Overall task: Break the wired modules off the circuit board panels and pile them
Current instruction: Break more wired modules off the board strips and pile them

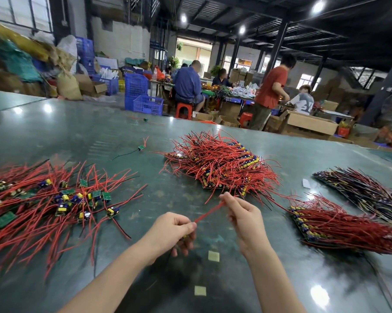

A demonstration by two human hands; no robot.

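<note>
Head view: left hand (176, 231) and right hand (242, 213) each pinch one red wire (209, 212) stretched between them above the table (122, 279). Loose wired modules (62, 199) piled left; uncut panels (220, 163) beyond, more at right (339, 222).

Around your grip, bare table (163, 195) opens ahead and below. To its left sprawls the loose module pile (43, 204); beyond it the panel heap (220, 163); to its right a wired panel stack (339, 224) blocks passage.
</note>
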